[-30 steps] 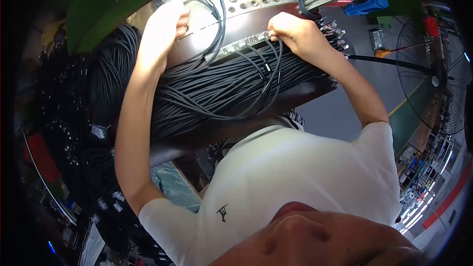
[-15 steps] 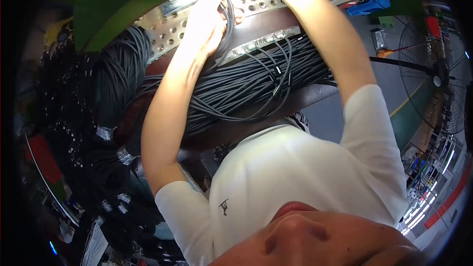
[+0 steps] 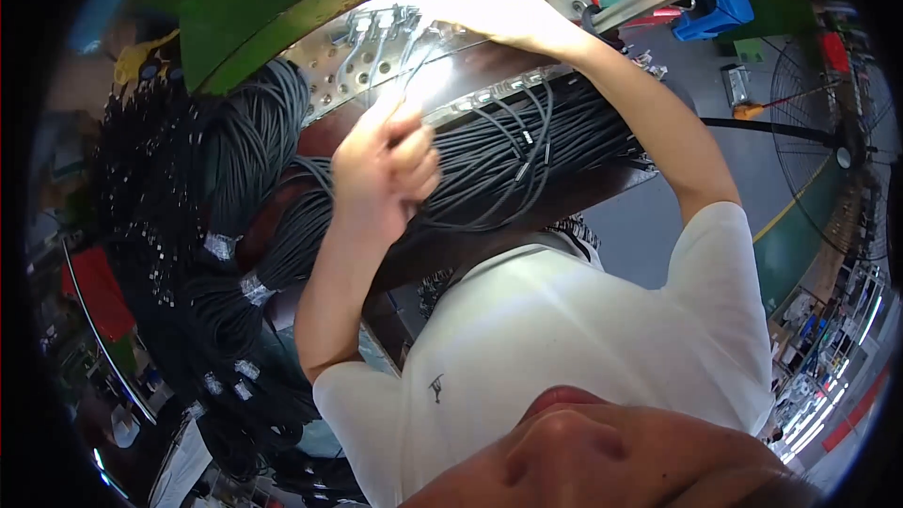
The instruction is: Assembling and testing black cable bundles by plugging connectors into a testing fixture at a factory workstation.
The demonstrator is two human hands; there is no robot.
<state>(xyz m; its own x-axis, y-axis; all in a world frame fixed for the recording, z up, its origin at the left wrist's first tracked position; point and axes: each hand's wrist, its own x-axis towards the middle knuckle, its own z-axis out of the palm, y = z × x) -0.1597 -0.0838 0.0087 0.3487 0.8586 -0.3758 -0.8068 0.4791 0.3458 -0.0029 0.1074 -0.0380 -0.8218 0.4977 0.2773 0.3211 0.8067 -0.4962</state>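
My left hand point(image 3: 388, 162) is closed in a fist over the bundle of dark cables. Thin cables point(image 3: 406, 64) run from its thumb side up to a row of small plugs point(image 3: 384, 24) at the metal plate's far edge. They appear gripped in the fingers, though glare blurs that spot. My right hand point(image 3: 484, 5) reaches in at the right end of the plugs. Strong light washes out its fingers, so its grip is hidden. A thick bundle of dark cables point(image 3: 480, 165) lies across the bench front, below a strip of metal clips or connectors point(image 3: 499, 91).
A green curved panel point(image 3: 273, 14) overhangs the far side of the perforated metal plate point(image 3: 324, 85). More cable bundles point(image 3: 249, 132) hang at the left, some with silvery wrapped ends point(image 3: 254, 289). A fan point(image 3: 837, 150) and a blue plastic holder point(image 3: 720, 9) stand at the right.
My left hand has drawn back toward me from the plugs and closed into a fist. My right hand has come nearer to the plugs, which now show.
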